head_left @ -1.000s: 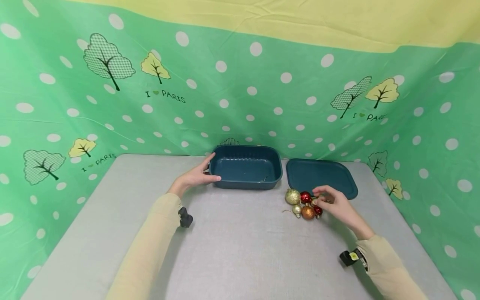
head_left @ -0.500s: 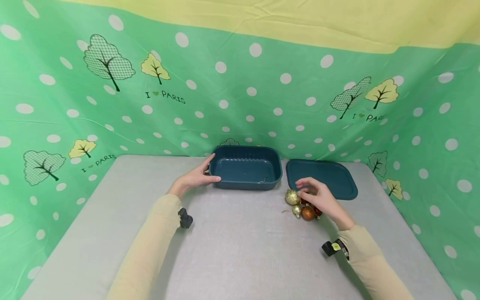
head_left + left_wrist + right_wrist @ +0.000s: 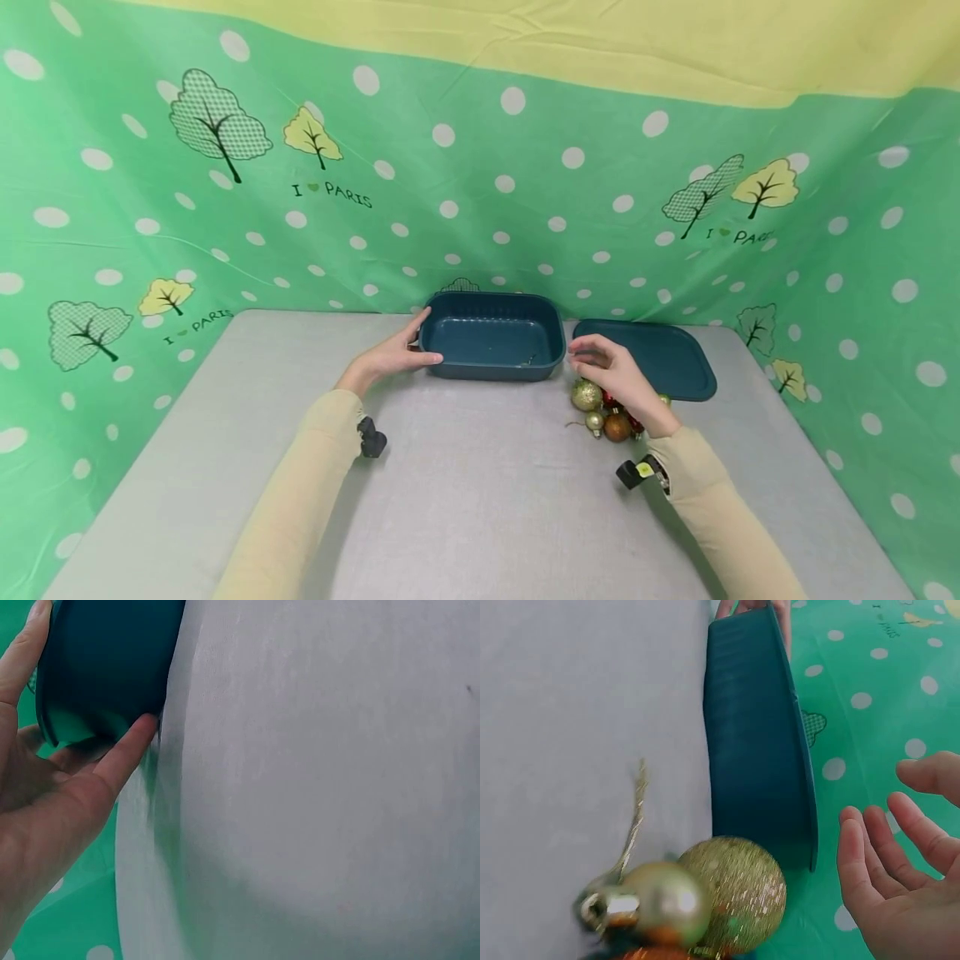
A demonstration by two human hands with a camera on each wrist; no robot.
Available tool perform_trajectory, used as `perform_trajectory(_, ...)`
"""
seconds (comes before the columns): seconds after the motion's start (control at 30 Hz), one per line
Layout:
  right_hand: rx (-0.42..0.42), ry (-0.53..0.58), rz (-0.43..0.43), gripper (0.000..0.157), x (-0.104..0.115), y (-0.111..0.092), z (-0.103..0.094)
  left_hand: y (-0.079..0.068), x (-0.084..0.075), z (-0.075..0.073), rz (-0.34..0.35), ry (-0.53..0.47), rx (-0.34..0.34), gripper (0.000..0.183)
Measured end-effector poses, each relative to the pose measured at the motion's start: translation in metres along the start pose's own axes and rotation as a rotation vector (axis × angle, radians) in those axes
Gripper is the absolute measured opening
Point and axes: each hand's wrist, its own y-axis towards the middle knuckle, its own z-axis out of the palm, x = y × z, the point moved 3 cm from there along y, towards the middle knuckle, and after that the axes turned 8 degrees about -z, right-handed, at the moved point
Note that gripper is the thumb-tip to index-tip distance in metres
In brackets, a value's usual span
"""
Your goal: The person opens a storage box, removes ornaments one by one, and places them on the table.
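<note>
My left hand point(image 3: 386, 357) holds the left end of a dark blue rectangular plastic box point(image 3: 495, 369), thumb on the front corner and a finger at the back. In the left wrist view, the same hand point(image 3: 67, 780) spans the box's end wall point(image 3: 112, 667). My right hand point(image 3: 611, 371) hovers just right of the box with bent, parted fingers; the right wrist view shows nothing between the fingers point(image 3: 855, 859). Below it lie Christmas baubles: a glittery gold bauble point(image 3: 587, 395), a small gold bauble point(image 3: 595, 422), an orange bauble point(image 3: 617, 427) and red ones, partly hidden by the hand.
A dark blue lid point(image 3: 667, 350) lies flat to the right of the box, behind the baubles. The grey-covered table point(image 3: 465, 500) stretches toward me. A green dotted cloth point(image 3: 495, 208) hangs close behind the box and along both sides.
My right hand has moved left and away from me, from over the right-hand baubles past the gold one toward the box's right end. The left hand and box have stayed put.
</note>
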Motion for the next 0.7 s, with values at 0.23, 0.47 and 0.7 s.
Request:
perform_trajectory(0.23, 0.017, 0.026, -0.029, 0.032, 0.002, 0.016, 0.01, 0.005, 0.004, 0.0, 0.014, 0.013, -0.009, 0.1)
perform_trajectory(0.47, 0.077, 0.0, -0.02, 0.035, 0.005, 0.036, 0.021, 0.003, 0.004, 0.0, 0.005, 0.022, -0.012, 0.102)
perform_trajectory(0.7, 0.175, -0.048, -0.005, 0.032, 0.005, 0.061, 0.035, 0.005, 0.006, 0.0, 0.009, 0.045, -0.019, 0.103)
